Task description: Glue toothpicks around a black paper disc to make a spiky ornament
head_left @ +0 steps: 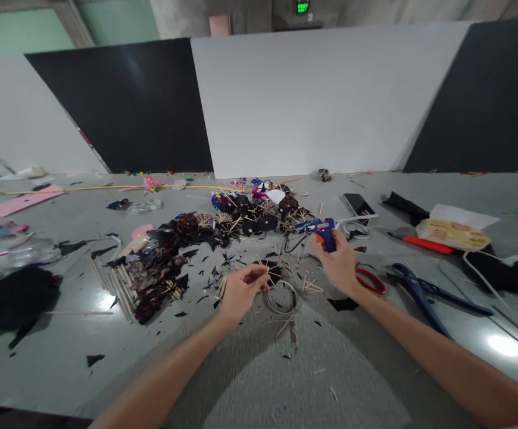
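My left hand (246,287) pinches a small black piece with wooden sticks (273,271) fanning out of it. To the right, my right hand (340,262) is wrapped round a blue glue gun (327,233) with an orange trigger and a clear glue stick at its back. The nozzle points left, towards a pile of black and dark brown pieces studded with sticks (245,217). Just below the held piece lies a pale ring (282,298), perhaps a roll of tape. Short wooden sticks (312,286) are scattered beside it.
Scissors with red handles (370,280) and dark blue pliers (420,289) lie at the right. Beyond are a phone (358,205), a red-handled cutter (428,244) and a yellow packet (453,233). Brown fabric (152,280) and black scraps spread leftward. A yellow cord (93,189) runs behind.
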`<state>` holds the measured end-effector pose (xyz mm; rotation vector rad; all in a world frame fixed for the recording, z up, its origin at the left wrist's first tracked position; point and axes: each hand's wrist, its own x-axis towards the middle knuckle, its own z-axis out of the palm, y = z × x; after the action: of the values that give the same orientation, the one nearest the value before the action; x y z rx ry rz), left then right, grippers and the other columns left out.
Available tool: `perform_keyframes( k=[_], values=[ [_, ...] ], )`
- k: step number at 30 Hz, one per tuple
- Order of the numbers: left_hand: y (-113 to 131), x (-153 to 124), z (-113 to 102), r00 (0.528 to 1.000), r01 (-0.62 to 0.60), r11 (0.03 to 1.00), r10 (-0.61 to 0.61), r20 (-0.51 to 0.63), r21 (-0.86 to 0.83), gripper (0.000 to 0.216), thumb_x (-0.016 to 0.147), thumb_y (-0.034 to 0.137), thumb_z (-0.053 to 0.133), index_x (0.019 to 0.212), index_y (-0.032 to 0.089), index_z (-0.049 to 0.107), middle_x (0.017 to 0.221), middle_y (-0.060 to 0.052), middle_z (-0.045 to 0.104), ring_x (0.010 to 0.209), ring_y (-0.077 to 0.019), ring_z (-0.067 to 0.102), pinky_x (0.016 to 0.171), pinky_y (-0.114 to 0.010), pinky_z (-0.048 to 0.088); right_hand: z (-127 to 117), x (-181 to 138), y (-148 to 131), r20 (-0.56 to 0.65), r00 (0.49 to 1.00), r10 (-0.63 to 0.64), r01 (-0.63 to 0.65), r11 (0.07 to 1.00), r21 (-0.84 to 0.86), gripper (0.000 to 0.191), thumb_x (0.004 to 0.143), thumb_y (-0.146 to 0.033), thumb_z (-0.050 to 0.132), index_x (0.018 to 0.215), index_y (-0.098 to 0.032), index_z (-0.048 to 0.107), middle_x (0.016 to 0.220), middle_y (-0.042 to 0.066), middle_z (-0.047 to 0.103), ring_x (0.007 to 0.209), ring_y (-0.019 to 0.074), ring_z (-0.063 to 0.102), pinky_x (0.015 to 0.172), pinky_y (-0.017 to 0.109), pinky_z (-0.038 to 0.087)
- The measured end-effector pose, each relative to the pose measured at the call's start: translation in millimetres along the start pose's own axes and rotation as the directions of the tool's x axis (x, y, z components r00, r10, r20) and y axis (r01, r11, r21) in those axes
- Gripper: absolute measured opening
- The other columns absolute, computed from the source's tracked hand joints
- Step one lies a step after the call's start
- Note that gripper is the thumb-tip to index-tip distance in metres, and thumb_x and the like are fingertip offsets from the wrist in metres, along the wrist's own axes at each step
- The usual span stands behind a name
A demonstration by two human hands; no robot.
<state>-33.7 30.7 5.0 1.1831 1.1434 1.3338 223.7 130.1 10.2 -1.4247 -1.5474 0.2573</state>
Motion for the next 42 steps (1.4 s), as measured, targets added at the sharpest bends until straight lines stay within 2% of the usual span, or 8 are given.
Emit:
perform_keyframes(
  k=[3,7,14,17,23,30,35,42],
  values=[
    [3,-2,-8,0.999,0.007,0.999,-0.005,-0.049,0.031,0.027,0.083,0.038,0.078,0.096,0.015,0.075,0.066,0.0,0.07,0.054,-0.0121,0.063,0.056,-0.023,0.05,1,-9,3,0.044,0.998,-0.04,0.042,0.999,-0.031,0.046,0.085,-0.064,0.066,0.102,-0.02,0.067,0.078,0.004,0.068,0.068,0.0219,0.057,0.069,0.035,0.046],
    [3,0,-15,0.993,-0.016,0.994,0.028,-0.114,0.106,0.025,0.085,0.037,0.076,0.096,0.016,0.076,0.062,0.0,0.069,0.057,-0.0135,0.064,0.059,-0.023,0.052,-1,-17,-1,0.087,0.995,-0.042,0.04,0.999,0.018,0.04,0.086,-0.06,0.068,0.098,-0.021,0.068,0.073,0.003,0.066,0.067,0.0219,0.057,0.066,0.034,0.046],
    [-16,0,-14,0.993,-0.09,0.978,0.103,-0.059,0.187,0.017,0.086,0.033,0.074,0.093,0.017,0.077,0.081,-0.005,0.077,0.068,-0.0174,0.073,0.066,-0.026,0.058,-2,-23,1,0.16,0.985,-0.064,0.056,0.997,0.054,0.044,0.084,-0.059,0.07,0.097,-0.017,0.069,0.076,0.001,0.065,0.066,0.0187,0.055,0.063,0.03,0.045],
    [-18,-3,-12,0.995,-0.087,0.975,0.097,-0.036,0.206,0.016,0.087,0.033,0.074,0.094,0.019,0.078,0.083,-0.004,0.078,0.068,-0.0172,0.073,0.065,-0.025,0.058,-2,-25,5,0.187,0.979,-0.078,0.068,0.996,0.063,0.043,0.085,-0.058,0.07,0.099,-0.018,0.069,0.075,0.001,0.064,0.066,0.0184,0.055,0.062,0.029,0.045],
    [-14,-7,-7,0.996,-0.077,0.947,0.088,-0.021,0.312,0.013,0.089,0.034,0.073,0.09,0.021,0.078,0.079,-0.002,0.078,0.066,-0.0161,0.073,0.066,-0.025,0.056,-2,-28,2,0.236,0.969,-0.074,0.061,0.996,0.06,0.038,0.084,-0.052,0.071,0.101,-0.019,0.069,0.074,0.001,0.066,0.065,0.0185,0.057,0.062,0.029,0.047],
    [-15,-6,-8,0.996,-0.05,0.968,0.067,-0.062,0.245,0.018,0.09,0.036,0.073,0.097,0.02,0.072,0.086,-0.004,0.079,0.074,-0.0184,0.077,0.072,-0.027,0.059,-1,-28,2,0.221,0.974,-0.043,0.032,0.998,0.052,0.043,0.08,-0.052,0.072,0.105,-0.018,0.066,0.075,0.002,0.066,0.066,0.0203,0.058,0.063,0.031,0.049],
    [-11,-8,-8,0.994,-0.066,0.953,0.088,-0.064,0.297,0.023,0.091,0.037,0.072,0.106,0.02,0.068,0.084,-0.004,0.08,0.076,-0.0196,0.078,0.073,-0.028,0.06,0,-28,0,0.23,0.972,-0.041,0.031,0.998,0.049,0.044,0.08,-0.052,0.073,0.107,-0.018,0.064,0.08,0.003,0.068,0.07,0.0207,0.06,0.065,0.031,0.049],
    [-8,-8,-7,0.994,-0.066,0.942,0.091,-0.062,0.329,0.014,0.09,0.035,0.072,0.09,0.021,0.075,0.089,-0.004,0.079,0.083,-0.0198,0.076,0.077,-0.029,0.059,0,-29,0,0.237,0.969,-0.066,0.054,0.997,0.058,0.041,0.08,-0.052,0.072,0.103,-0.02,0.063,0.077,0.001,0.065,0.067,0.0193,0.057,0.065,0.031,0.047]
  ],
)
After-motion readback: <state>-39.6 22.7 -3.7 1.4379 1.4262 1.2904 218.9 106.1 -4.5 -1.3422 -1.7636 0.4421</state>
